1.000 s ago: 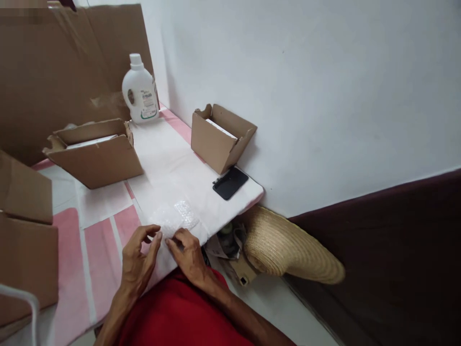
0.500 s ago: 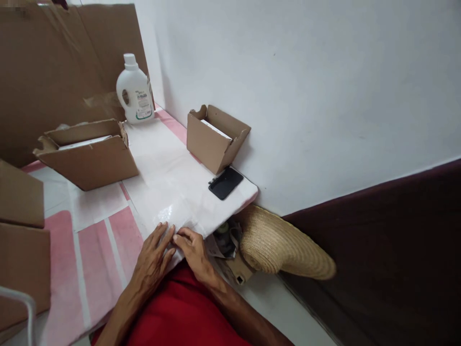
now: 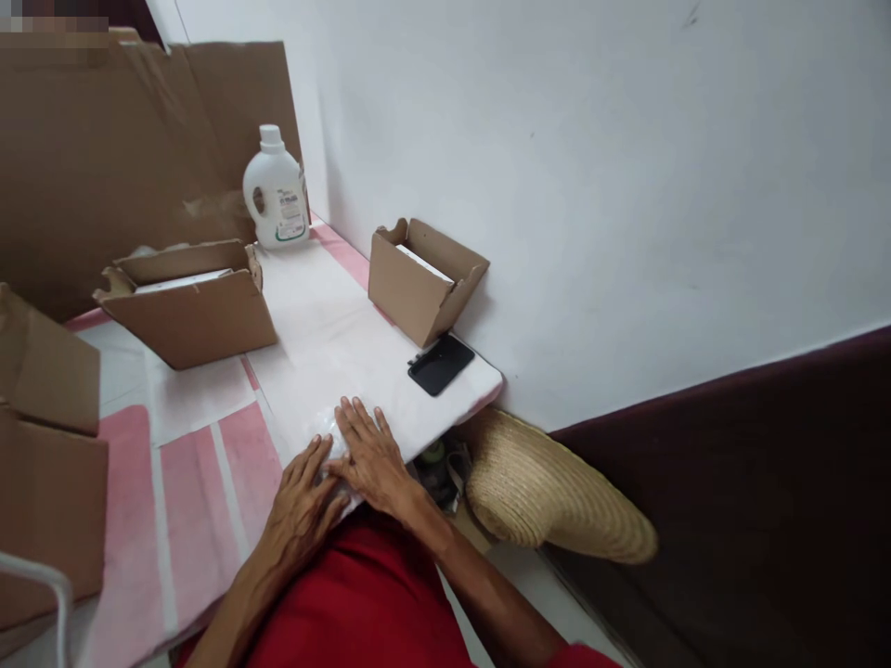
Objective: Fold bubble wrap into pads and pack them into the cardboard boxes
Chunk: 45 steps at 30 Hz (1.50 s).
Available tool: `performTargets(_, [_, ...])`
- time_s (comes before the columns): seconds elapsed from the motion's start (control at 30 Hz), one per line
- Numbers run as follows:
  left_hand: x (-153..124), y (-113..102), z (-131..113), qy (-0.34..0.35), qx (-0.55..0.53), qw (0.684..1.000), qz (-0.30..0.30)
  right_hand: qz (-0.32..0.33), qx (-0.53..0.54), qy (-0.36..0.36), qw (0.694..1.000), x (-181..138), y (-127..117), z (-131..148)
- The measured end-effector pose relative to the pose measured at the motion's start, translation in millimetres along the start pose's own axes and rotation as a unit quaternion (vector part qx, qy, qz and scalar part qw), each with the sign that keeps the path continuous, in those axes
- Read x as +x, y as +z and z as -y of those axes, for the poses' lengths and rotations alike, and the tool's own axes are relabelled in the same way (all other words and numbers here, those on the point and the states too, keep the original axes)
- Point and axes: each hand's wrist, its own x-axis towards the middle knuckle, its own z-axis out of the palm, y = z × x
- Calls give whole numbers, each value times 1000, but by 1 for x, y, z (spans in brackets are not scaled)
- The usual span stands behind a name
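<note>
Both hands lie flat on a clear bubble-wrap bundle (image 3: pixel 327 429) at the near edge of the white-and-pink table (image 3: pixel 201 464). My left hand (image 3: pixel 301 508) rests with fingers stretched out on the bundle's left part. My right hand (image 3: pixel 372 456) presses palm down on it, fingers spread and pointing away from me. Most of the bundle is hidden under the hands. A black phone (image 3: pixel 441 364) lies on the table just beyond my right hand.
A small open cardboard box (image 3: pixel 421 278) stands by the white wall. A wider open box (image 3: pixel 189 301) sits to the left, a white jug (image 3: pixel 277 193) behind it. Cardboard pieces (image 3: pixel 48 445) lie far left. A straw hat (image 3: pixel 557 492) rests below the table's right edge.
The bubble wrap, spread out and pinched by both hands a second ago, is now folded small. Both hands have flattened on top of it, the right hand sliding forward.
</note>
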Motion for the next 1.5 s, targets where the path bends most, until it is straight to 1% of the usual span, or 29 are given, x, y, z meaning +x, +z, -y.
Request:
performTargets(0.07, [1,-4,-3,-7,-16,1000,4,-24,1,21,999,2,-2,-8])
performTargets(0.13, [2,-10,-6,-24,-62,998,-9,-65,2,68,996,4,-10,-13])
performTargets(0.17, [3,-15,-6,-44,-97,994,-19,-80,-3,100,992,6,-15,-15])
performTargets(0.2, [4,-20,-5,-79,-137,987,-32,-86,-11,134,987,8,-19,-16])
performTargets(0.23, [6,-24,-4,-134,-178,974,-42,-82,-22,162,983,10,-23,-17])
performTargets(0.27, [9,-29,-1,-202,-212,955,-47,-72,-32,183,980,13,-27,-19])
performTargets(0.33, [19,-35,5,-333,-254,907,-38,-48,-47,197,978,19,-30,-20])
performTargets(0.37, [24,-35,8,-379,-265,886,-28,-41,-51,193,979,21,-30,-21])
performTargets(0.43, [36,-32,13,-419,-287,861,-16,-39,-56,176,982,23,-28,-23])
performTargets(0.5, [46,-25,15,-431,-319,844,-23,-48,-45,154,986,22,-24,-26])
performTargets(0.57, [54,-18,14,-443,-361,820,-39,-69,-2,132,989,18,-22,-32])
performTargets(0.63, [59,-17,13,-443,-418,791,-52,-88,73,123,986,16,-22,-39])
performTargets(0.7, [61,-25,13,-424,-484,764,-50,-89,172,136,972,17,-26,-42])
performTargets(0.77, [62,-43,15,-390,-540,745,-39,-53,290,157,942,23,-33,-38])
performTargets(0.83, [63,-67,21,-349,-600,719,-32,7,417,157,895,33,-42,-26])
performTargets(0.9, [65,-92,29,-318,-653,686,-33,59,525,123,840,48,-52,-8])
performTargets(0.93, [67,-103,35,-310,-669,674,-37,78,564,103,816,57,-56,2])
performTargets(0.97, [69,-114,41,-306,-675,670,-42,94,593,86,795,66,-59,11])
performTargets(1.0, [71,-123,47,-305,-669,676,-49,107,611,73,781,76,-63,20])
performTargets(1.07, [78,-139,62,-303,-650,693,-69,121,627,59,767,101,-70,35])
performTargets(1.13, [88,-157,79,-307,-629,707,-105,110,619,49,776,131,-80,49])
performTargets(1.2, [104,-177,100,-320,-588,726,-160,80,591,35,802,170,-94,62])
performTargets(1.23, [114,-189,111,-326,-549,745,-193,60,573,26,817,192,-101,70])
performTargets(1.27, [125,-201,125,-332,-492,773,-226,38,557,14,829,216,-107,78])
performTargets(1.33, [149,-223,154,-348,-323,834,-281,-11,529,-16,848,266,-115,92])
performTargets(1.37, [160,-231,170,-368,-221,857,-285,-33,507,-24,861,290,-116,99])
performTargets(1.4, [171,-238,185,-385,-176,858,-291,-52,463,-26,885,312,-114,104])
performTargets(1.43, [180,-242,200,-401,-145,858,-288,-58,397,-18,916,332,-110,109])
performTargets(1.5, [192,-242,226,-428,-102,858,-265,-53,262,5,964,362,-98,113])
